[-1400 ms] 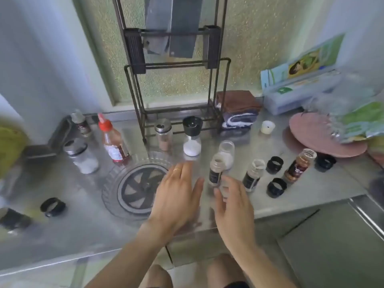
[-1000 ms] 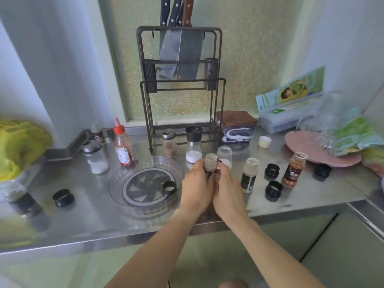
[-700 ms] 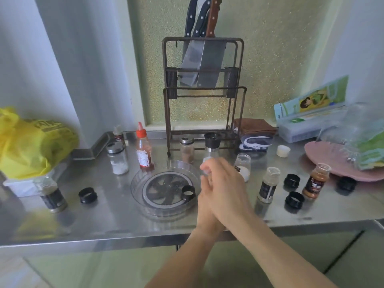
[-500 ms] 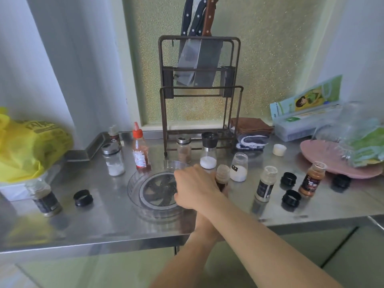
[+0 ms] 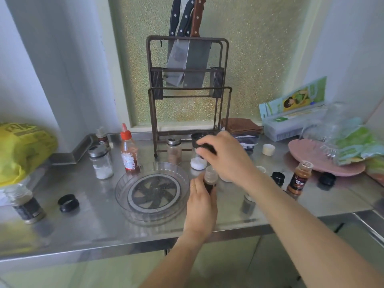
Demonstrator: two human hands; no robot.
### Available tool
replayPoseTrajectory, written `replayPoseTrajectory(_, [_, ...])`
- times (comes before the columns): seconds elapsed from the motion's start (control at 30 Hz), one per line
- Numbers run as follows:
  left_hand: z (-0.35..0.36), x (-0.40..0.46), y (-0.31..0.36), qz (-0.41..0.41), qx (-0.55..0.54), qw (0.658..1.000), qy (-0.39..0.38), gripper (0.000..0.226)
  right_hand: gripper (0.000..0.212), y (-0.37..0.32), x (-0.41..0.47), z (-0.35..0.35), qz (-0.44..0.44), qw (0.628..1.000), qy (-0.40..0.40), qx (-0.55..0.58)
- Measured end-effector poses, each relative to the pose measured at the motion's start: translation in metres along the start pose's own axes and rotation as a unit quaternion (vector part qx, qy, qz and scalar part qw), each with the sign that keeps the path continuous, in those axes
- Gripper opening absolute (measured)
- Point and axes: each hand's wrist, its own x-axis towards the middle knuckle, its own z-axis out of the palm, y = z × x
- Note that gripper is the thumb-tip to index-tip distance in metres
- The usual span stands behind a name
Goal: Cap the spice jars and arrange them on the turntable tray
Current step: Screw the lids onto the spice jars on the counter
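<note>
My left hand point(image 5: 200, 201) grips an uncapped dark spice jar point(image 5: 210, 178) upright, just right of the clear turntable tray point(image 5: 124, 183). My right hand point(image 5: 225, 156) hovers above the jar and pinches a black cap point(image 5: 206, 146). The tray holds nothing. An uncapped brown spice jar point(image 5: 299, 178) stands at the right. Loose black caps point(image 5: 278, 177) point(image 5: 326, 178) lie near it. Another black cap point(image 5: 68, 202) lies left of the tray, by a dark jar point(image 5: 27, 206). A further jar point(image 5: 248, 202) is partly hidden under my right forearm.
A knife rack point(image 5: 188, 92) stands behind the tray. A red-capped sauce bottle point(image 5: 128, 151), a salt shaker point(image 5: 100, 162) and a shaker point(image 5: 174, 150) ring the tray's back. A pink plate point(image 5: 307, 156) sits right, a yellow bag point(image 5: 22, 150) left.
My right hand took the black cap out of the tray and lifted it above the jar that my left hand holds. The camera view also shifted upward.
</note>
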Motion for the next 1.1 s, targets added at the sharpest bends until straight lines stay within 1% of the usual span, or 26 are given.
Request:
replayPoseTrajectory(0.1, [-0.003, -0.001, 0.002, -0.01, -0.004, 1.0, -0.013, 0.038, 0.019, 0.024, -0.002, -0.006, 0.032, 0.997, 0.01, 0.073])
replayPoseTrajectory(0.13, [-0.004, -0.001, 0.002, -0.013, -0.008, 1.0, -0.016, 0.039, 0.018, 0.029, -0.003, -0.005, 0.043, 0.994, 0.005, 0.101])
replayPoseTrajectory(0.2, [-0.004, 0.0, -0.001, -0.016, -0.012, 1.0, -0.024, 0.036, 0.023, 0.034, -0.006, 0.0, 0.066, 0.986, -0.021, 0.155])
replayPoseTrajectory(0.27, [-0.003, 0.0, -0.002, -0.026, -0.012, 0.999, -0.024, 0.033, 0.027, 0.035, -0.009, 0.005, 0.073, 0.982, -0.039, 0.169])
replayPoseTrajectory(0.33, [-0.003, 0.0, -0.002, -0.03, -0.016, 0.999, -0.021, 0.03, 0.029, 0.037, -0.01, 0.01, 0.077, 0.987, -0.037, 0.137])
replayPoseTrajectory(0.4, [-0.003, -0.001, -0.002, -0.031, -0.018, 0.999, -0.021, 0.028, 0.026, 0.039, -0.009, 0.008, 0.079, 0.992, -0.052, 0.086])
replayPoseTrajectory(0.5, [-0.002, 0.0, -0.004, -0.034, -0.025, 0.999, -0.013, 0.027, 0.023, 0.039, -0.002, 0.0, 0.073, 0.991, -0.103, 0.047])
replayPoseTrajectory(0.57, [-0.002, 0.001, -0.005, -0.034, -0.038, 0.999, -0.01, 0.025, 0.028, 0.034, 0.004, -0.004, 0.031, 0.988, -0.15, 0.004])
replayPoseTrajectory(0.63, [-0.005, 0.002, -0.005, -0.04, -0.058, 0.997, -0.005, 0.023, 0.036, 0.027, 0.01, -0.003, -0.024, 0.979, -0.195, -0.049])
replayPoseTrajectory(0.7, [-0.007, 0.003, -0.004, -0.052, -0.085, 0.995, -0.002, 0.028, 0.039, 0.024, 0.015, -0.003, -0.057, 0.97, -0.22, -0.09])
replayPoseTrajectory(0.77, [-0.007, 0.003, -0.005, -0.053, -0.099, 0.994, 0.0, 0.03, 0.04, 0.02, 0.02, -0.002, -0.063, 0.96, -0.23, -0.145])
replayPoseTrajectory(0.83, [-0.006, 0.002, -0.007, -0.05, -0.108, 0.993, 0.0, 0.027, 0.05, 0.017, 0.025, -0.004, -0.058, 0.946, -0.251, -0.198])
replayPoseTrajectory(0.9, [-0.006, 0.003, -0.007, -0.052, -0.119, 0.992, 0.001, 0.028, 0.056, 0.013, 0.029, -0.013, -0.041, 0.934, -0.298, -0.191])
replayPoseTrajectory(0.93, [-0.006, 0.003, -0.006, -0.054, -0.124, 0.991, 0.002, 0.029, 0.053, 0.011, 0.031, -0.016, -0.04, 0.93, -0.317, -0.183])
replayPoseTrajectory(0.97, [-0.007, 0.003, -0.006, -0.054, -0.129, 0.99, 0.001, 0.03, 0.045, 0.008, 0.032, -0.017, -0.04, 0.926, -0.324, -0.191])
replayPoseTrajectory(1.0, [-0.007, 0.003, -0.005, -0.055, -0.134, 0.99, 0.001, 0.03, 0.034, 0.006, 0.033, -0.015, -0.042, 0.925, -0.311, -0.213])
replayPoseTrajectory(1.03, [-0.007, 0.002, -0.005, -0.055, -0.138, 0.989, 0.0, 0.029, 0.034, 0.006, 0.034, -0.013, -0.045, 0.926, -0.293, -0.236])
replayPoseTrajectory(1.07, [-0.008, 0.002, -0.005, -0.055, -0.141, 0.988, 0.0, 0.028, 0.044, 0.004, 0.034, -0.011, -0.049, 0.925, -0.283, -0.247])
replayPoseTrajectory(1.1, [-0.008, 0.002, -0.005, -0.056, -0.142, 0.988, 0.0, 0.027, 0.047, 0.004, 0.034, -0.012, -0.041, 0.924, -0.288, -0.249])
